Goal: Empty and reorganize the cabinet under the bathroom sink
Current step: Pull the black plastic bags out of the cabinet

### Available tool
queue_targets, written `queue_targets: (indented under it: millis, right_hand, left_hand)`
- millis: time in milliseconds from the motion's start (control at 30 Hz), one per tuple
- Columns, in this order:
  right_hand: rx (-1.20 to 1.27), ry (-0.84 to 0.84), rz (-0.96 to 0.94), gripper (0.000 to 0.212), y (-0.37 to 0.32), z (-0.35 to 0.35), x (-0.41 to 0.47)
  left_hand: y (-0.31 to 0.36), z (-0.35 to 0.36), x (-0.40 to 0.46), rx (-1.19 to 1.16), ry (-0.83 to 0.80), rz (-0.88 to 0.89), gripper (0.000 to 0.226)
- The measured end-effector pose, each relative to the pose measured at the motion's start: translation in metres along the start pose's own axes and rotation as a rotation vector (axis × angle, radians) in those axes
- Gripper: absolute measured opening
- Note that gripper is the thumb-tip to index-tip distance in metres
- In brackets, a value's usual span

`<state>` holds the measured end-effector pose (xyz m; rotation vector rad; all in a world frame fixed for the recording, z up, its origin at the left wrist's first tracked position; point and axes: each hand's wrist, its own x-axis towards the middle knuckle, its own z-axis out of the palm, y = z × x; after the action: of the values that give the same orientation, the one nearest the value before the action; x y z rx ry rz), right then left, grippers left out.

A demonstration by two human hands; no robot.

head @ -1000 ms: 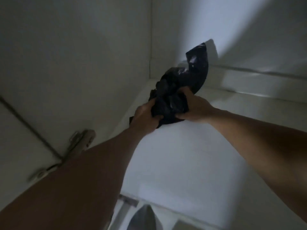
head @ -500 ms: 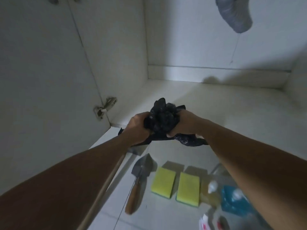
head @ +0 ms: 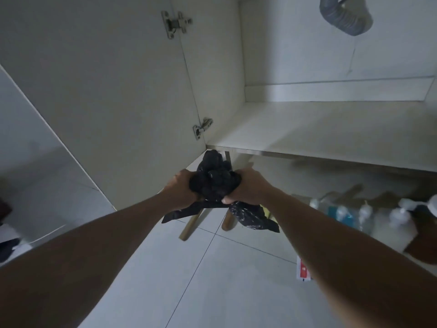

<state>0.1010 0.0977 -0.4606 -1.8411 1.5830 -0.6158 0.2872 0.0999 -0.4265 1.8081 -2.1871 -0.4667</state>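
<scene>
Both hands clamp a crumpled black plastic bag (head: 214, 181) between them: the left hand (head: 181, 189) grips its left side, the right hand (head: 246, 188) its right, fingers curled into the folds. The wad is held in the air just in front of the cabinet's front edge, above the tiled floor (head: 224, 268). Two loose tails of the bag hang below the hands, one to the left and one to the right.

Much is hidden behind the bag and arms. Two wooden handles (head: 190, 224) poke out beneath it (what they belong to cannot be told), and a sliver of yellow shows at the right wrist. Along the right, a row of bottles (head: 350, 214) on the floor is blurred and partly covered by the right forearm; a white and red packet (head: 302, 271) is half cut off by the same arm.

The cabinet shelf (head: 319, 131) lies open up to the back wall. A grey ribbed hose (head: 347, 20) hangs at the top, cut by the frame's edge. The open door (head: 106, 91) stands to the left on two hinges (head: 201, 127).
</scene>
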Motion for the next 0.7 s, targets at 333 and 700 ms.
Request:
queue_targets:
  millis: [333, 700]
  right_hand:
    - [0.033, -0.014, 0.141, 0.048, 0.010, 0.107, -0.031]
    - [-0.112, 0.040, 0.177, 0.022, -0.006, 0.185, -0.039]
  left_hand:
    - [-0.106, 0.071, -0.041, -0.125, 0.046, -0.046, 0.023]
    - [-0.159, 0.078, -0.083, 0.089, -0.155, -0.108, 0.024]
